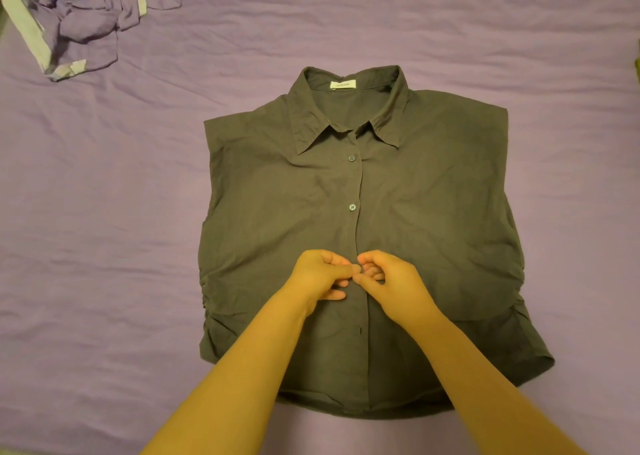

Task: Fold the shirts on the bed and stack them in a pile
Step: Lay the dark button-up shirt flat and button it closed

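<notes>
One bed sheet (104, 212) fills the whole view – purple, lightly creased, edges cut off on every side. I see a dark olive shirt (277, 212) laid flat on it, right of centre, front up, collar (346, 122) towards the far end. Sleeveless or sleeves tucked under – can't tell from here. Its hem runs behind my forearms, so part of the lower edge is hidden. Side seams look gathered near the bottom on both sides.

Top left I've got a crumpled purple-and-pale garment (76, 22), well apart from the olive shirt and partly out of frame; can't make out what kind it is.

Both hands meet on the placket, roughly mid-chest. Left hand (320, 273) is curled, thumb and forefinger pressed together on the placket edge. Right hand (391, 278) is curled the same way, fingertips pinching the opposite edge, touching the left. Whatever sits between the fingertips is covered by them.

Two buttons (352, 207) above the hands are fastened. One buttonhole (360, 331) below shows open. White neck label (343, 84) is visible, text too small to read.
</notes>
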The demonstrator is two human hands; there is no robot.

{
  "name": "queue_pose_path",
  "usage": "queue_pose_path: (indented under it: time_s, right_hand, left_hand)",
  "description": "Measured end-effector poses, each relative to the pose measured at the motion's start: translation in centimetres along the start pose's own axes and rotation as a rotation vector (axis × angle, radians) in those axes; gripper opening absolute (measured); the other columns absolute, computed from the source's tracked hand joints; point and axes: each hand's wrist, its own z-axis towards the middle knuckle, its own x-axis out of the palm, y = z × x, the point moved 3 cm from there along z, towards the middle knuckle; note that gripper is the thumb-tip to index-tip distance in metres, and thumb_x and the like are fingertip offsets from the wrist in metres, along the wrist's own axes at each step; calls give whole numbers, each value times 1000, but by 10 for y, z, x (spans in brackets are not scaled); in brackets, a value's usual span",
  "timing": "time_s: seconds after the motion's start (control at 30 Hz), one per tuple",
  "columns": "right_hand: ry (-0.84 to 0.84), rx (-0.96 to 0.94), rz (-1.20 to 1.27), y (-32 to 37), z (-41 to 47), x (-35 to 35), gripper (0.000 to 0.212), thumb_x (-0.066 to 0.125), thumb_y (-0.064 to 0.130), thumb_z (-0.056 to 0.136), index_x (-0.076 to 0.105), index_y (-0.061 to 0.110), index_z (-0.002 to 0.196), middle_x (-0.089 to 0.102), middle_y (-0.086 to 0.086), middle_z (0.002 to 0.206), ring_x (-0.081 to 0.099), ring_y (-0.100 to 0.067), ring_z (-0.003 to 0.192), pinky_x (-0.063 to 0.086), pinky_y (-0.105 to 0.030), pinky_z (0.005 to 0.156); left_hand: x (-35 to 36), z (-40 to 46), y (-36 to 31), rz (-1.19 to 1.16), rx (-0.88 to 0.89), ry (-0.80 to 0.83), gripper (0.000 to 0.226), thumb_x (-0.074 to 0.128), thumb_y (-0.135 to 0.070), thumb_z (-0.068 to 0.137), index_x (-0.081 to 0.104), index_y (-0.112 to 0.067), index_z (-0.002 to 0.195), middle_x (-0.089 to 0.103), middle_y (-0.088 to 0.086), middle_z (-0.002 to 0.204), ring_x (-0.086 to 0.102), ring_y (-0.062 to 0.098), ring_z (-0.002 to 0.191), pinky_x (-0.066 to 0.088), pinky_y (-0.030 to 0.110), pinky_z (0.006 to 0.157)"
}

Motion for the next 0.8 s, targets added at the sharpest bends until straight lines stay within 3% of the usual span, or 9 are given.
queue_pose_path:
  time_s: [0.13, 0.27, 0.4, 0.43, 0.53, 0.67, 0.73, 0.8]
  right_hand:
    - [-76, -18, -98, -2, -4, 3, 24, 60, 21, 91, 63, 13, 114, 64, -1, 98, 55, -8, 84, 44, -15, 75]
    - [-187, -55, -148, -5, -11, 7, 24, 58, 22, 92, 67, 13, 112, 65, -5, 97, 51, -7, 78, 38, -10, 65]
    - [-269, -100, -164, -5, -17, 13, 23, 57, 19, 92, 67, 14, 112, 65, -5, 93, 49, -7, 76, 45, -27, 72]
    - [-270, -100, -175, -5, -17, 14, 22, 56, 19, 93, 68, 14, 111, 65, -5, 93, 48, -7, 76, 43, -25, 71]
    - [-247, -45, -164, -7, -13, 13, 22, 55, 19, 93, 68, 12, 109, 64, -6, 97, 50, -8, 78, 38, -18, 65]
    - [-221, 166, 92, -12, -7, 13, 25, 57, 14, 92, 65, 7, 114, 64, -6, 99, 55, -12, 85, 42, -22, 76]
    - [-127, 272, 277, -16, -4, 13, 27, 57, 15, 92, 63, 6, 116, 63, -3, 95, 57, -12, 86, 43, -23, 78]
    - [-32, 246, 239, -17, 0, 10, 23, 56, 20, 93, 65, 10, 112, 64, 1, 91, 57, -10, 83, 44, -21, 75]
  left_hand:
    - [-3, -2, -3, -63, -95, 22, 7, 73, -14, 80, 66, -13, 82, 63, 1, 73, 55, 6, 62, 47, 15, 44]
    - [-3, -3, -5, -41, -120, 43, 6, 73, -14, 80, 67, -13, 81, 64, 1, 73, 56, 6, 62, 46, 14, 43]
    - [-3, -3, -9, 5, -132, 60, 6, 73, -13, 81, 68, -11, 82, 64, 3, 73, 58, 7, 61, 47, 15, 43]
    - [-3, -2, -9, 15, -125, 65, 6, 73, -13, 81, 68, -10, 83, 64, 4, 73, 58, 8, 61, 48, 15, 43]
    - [0, -2, -5, 31, -49, 57, 5, 68, -10, 85, 67, -6, 82, 62, 5, 74, 57, 9, 63, 51, 16, 45]
    - [2, -1, -2, 175, 165, 37, 8, 63, -7, 88, 66, 0, 90, 58, 10, 73, 55, 12, 62, 52, 19, 46]
    - [0, 0, -3, 298, 273, 37, 11, 62, -10, 89, 67, -1, 92, 60, 13, 75, 57, 15, 57, 54, 22, 50]
    - [-1, 2, -3, 426, 328, 29, 11, 61, -15, 91, 66, -5, 93, 63, 8, 77, 58, 14, 51, 53, 22, 52]
